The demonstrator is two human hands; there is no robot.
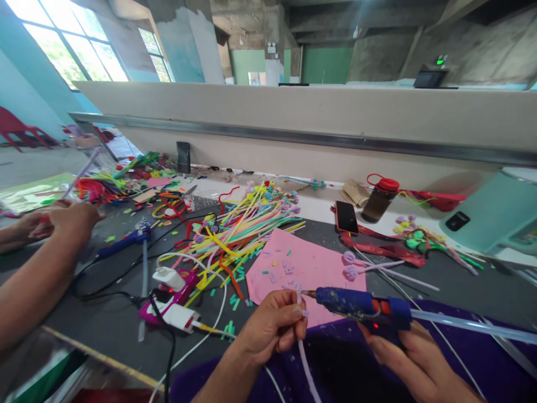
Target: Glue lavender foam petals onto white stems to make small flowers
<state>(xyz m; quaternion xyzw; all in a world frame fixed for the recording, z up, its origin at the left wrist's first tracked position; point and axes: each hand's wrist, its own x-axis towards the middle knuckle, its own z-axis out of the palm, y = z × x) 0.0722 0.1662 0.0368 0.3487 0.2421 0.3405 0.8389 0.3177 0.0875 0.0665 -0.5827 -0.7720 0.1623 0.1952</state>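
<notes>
In the head view my left hand [274, 327] pinches a pale purple stem [307, 366] near its upper end, the rest hanging down. My right hand [409, 355] is wrapped round the handle of a blue glue gun [352, 302], whose nozzle tip points left and is at or very near the top of the stem. A clear glue stick [470, 324] juts from the gun's back. Under and behind them lies a pink sheet [310, 252] with small purple and green pieces on it. Two purple stem flowers [351, 272] rest at its right edge.
A magenta power strip [184, 285] with plugs and cables lies left of my left hand. Stem piles [243, 224], a phone [346, 217], a bottle [380, 200] and a teal container [495, 212] stand or lie behind. Another person's hands [62, 221] work at far left, near a second glue gun [126, 240].
</notes>
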